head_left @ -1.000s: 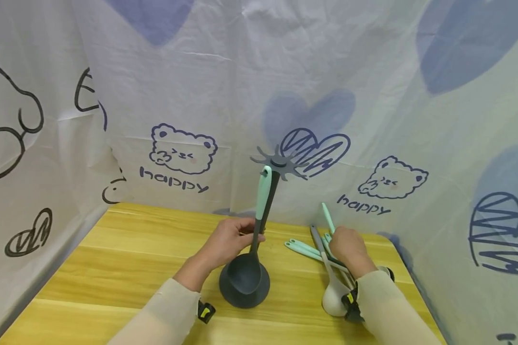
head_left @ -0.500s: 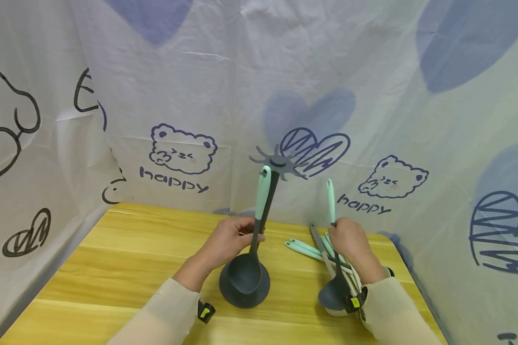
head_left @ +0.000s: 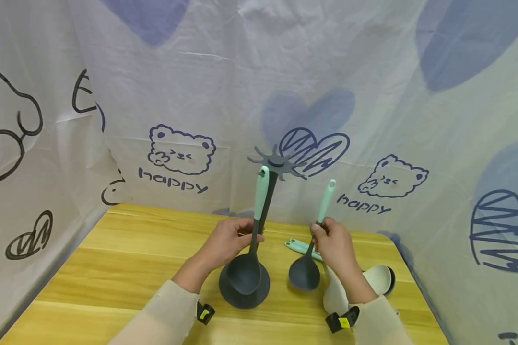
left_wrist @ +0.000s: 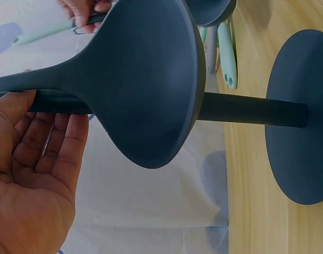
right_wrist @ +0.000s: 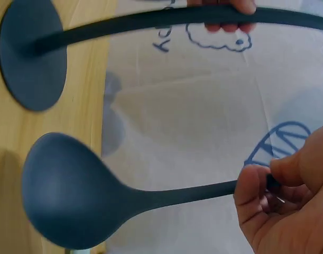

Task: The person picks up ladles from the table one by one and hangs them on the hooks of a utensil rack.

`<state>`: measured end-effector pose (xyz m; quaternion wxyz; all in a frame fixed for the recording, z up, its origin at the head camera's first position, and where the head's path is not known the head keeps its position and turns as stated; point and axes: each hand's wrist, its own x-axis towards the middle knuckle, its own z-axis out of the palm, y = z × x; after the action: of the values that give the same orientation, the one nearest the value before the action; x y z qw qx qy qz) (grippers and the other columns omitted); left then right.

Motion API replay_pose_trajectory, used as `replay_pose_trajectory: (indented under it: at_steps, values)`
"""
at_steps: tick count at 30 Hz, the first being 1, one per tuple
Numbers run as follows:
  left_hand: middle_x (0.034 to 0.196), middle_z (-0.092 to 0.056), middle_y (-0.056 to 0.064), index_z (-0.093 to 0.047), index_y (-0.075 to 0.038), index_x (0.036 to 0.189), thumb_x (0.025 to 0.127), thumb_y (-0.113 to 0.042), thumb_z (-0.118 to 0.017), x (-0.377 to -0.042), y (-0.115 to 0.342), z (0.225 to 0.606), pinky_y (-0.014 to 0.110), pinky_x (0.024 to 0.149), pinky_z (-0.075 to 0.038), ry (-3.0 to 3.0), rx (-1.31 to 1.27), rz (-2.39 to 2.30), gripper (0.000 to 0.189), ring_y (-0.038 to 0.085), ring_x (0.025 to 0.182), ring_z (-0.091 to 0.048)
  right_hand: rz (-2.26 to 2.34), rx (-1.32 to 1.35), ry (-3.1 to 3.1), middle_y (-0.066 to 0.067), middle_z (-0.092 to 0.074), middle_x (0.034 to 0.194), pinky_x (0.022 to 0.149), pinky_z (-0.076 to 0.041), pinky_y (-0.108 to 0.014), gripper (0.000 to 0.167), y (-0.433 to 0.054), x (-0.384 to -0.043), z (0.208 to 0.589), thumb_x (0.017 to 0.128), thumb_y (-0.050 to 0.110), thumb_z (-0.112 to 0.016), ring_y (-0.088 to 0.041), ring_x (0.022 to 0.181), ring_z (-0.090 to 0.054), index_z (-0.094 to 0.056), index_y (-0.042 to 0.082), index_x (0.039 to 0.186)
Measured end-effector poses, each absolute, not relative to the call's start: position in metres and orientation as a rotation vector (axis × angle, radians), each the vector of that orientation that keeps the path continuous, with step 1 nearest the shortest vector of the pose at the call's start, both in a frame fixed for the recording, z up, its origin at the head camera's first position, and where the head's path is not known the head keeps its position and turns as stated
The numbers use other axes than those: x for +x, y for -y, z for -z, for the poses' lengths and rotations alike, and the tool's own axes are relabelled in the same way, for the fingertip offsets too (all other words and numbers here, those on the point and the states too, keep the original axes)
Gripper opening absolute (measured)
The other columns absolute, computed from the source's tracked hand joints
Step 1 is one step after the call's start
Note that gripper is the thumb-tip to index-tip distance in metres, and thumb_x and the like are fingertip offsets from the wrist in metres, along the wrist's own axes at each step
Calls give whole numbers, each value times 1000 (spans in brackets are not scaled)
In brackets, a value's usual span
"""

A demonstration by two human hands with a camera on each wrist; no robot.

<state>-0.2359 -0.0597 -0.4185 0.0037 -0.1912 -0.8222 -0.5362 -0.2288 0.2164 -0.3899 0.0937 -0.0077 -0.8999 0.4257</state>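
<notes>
A dark grey utensil stand (head_left: 247, 302) with a round base and a star-shaped hook top stands mid-table. One dark ladle (head_left: 243, 274) with a mint handle hangs on its front side, bowl down. My left hand (head_left: 226, 242) grips the stand's post behind that ladle, thumb in front and fingers behind, as the left wrist view shows. To the right of the stand, my right hand (head_left: 336, 244) pinches a second dark ladle (right_wrist: 71, 190) by its grey shaft, just below the mint handle. This ladle is held upright above the table, bowl down, apart from the stand.
Behind and beneath the right forearm lie more utensils: mint handles (head_left: 300, 246), a pale ladle (head_left: 335, 294), and another pale bowl (head_left: 377, 279) with a dark rim behind it. A printed cloth (head_left: 241, 96) hangs close behind the wooden table (head_left: 134, 258).
My right hand has lifted the second ladle out of the pile and carried it left towards the stand. My left hand and the stand have stayed in place.
</notes>
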Motion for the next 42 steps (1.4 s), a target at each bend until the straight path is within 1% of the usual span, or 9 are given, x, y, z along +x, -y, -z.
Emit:
replay_pose_trajectory:
  at_steps: [5, 10, 12, 13, 18, 20, 25, 37, 42]
  values:
    - [101, -78, -8, -80, -24, 105, 96, -28, -79, -235, 59, 420, 38, 87, -59, 2574, -587, 1697, 10, 15, 100, -72, -1225, -31, 2571, -8, -63, 76, 58, -48, -31, 19, -207, -219, 392, 108, 25, -63, -21, 64, -59, -69, 7, 104]
    - [102, -78, -8, -80, -24, 105, 96, -28, -79, -234, 59, 420, 38, 86, -60, 2572, -580, 1715, 10, 15, 100, -72, -1210, -35, 2460, -10, -71, 91, 60, -46, -26, 17, -197, -210, 392, 105, 21, -68, -18, 71, -57, -65, 6, 111]
    - [101, -78, -8, -80, -24, 105, 96, -28, -79, -234, 59, 420, 38, 86, -59, 2575, -574, 1711, 10, 15, 100, -72, -1274, -43, 2407, -11, -73, 94, 59, -48, -24, 17, -194, -206, 392, 104, 19, -70, -20, 71, -60, -63, 6, 111]
    - [101, -78, -8, -80, -24, 105, 96, -28, -79, -233, 59, 420, 38, 85, -59, 2576, -571, 1710, 10, 15, 99, -72, -1305, -44, 2382, -11, -74, 94, 59, -49, -23, 17, -192, -205, 392, 103, 19, -71, -22, 71, -62, -63, 5, 111]
    - [101, -78, -8, -80, -24, 106, 96, -28, -79, -232, 60, 419, 36, 84, -59, 2568, -569, 1720, 11, 14, 98, -72, -1378, -28, 2291, -10, -76, 90, 60, -54, -23, 14, -186, -195, 388, 102, 20, -73, -18, 72, -67, -70, 6, 107]
    - [101, -78, -7, -80, -23, 106, 96, -27, -79, -232, 60, 419, 36, 84, -59, 2563, -572, 1724, 11, 15, 97, -72, -1363, -18, 2265, -9, -76, 89, 60, -53, -22, 14, -184, -190, 385, 101, 22, -74, -11, 70, -64, -74, 8, 106]
    - [101, -78, -7, -80, -23, 105, 97, -27, -79, -232, 60, 419, 37, 84, -59, 2563, -567, 1728, 10, 15, 98, -72, -1286, 61, 2168, -5, -75, 84, 61, -50, -18, 14, -178, -179, 378, 99, 24, -76, -8, 70, -62, -79, 11, 103]
    - [102, -79, -8, -80, -22, 107, 96, -27, -79, -233, 60, 417, 38, 87, -59, 2572, -557, 1728, 12, 15, 100, -73, -1092, 335, 2017, 2, -72, 73, 55, -46, -16, 4, -160, -153, 359, 95, 11, -80, -5, 60, -57, -82, 10, 99]
    - [101, -79, -8, -81, -22, 107, 95, -28, -80, -234, 61, 417, 40, 89, -60, 2571, -579, 1707, 13, 14, 99, -74, -1050, 431, 2002, 4, -70, 71, 54, -46, -16, 7, -150, -142, 355, 91, 6, -82, -4, 59, -58, -81, 10, 97]
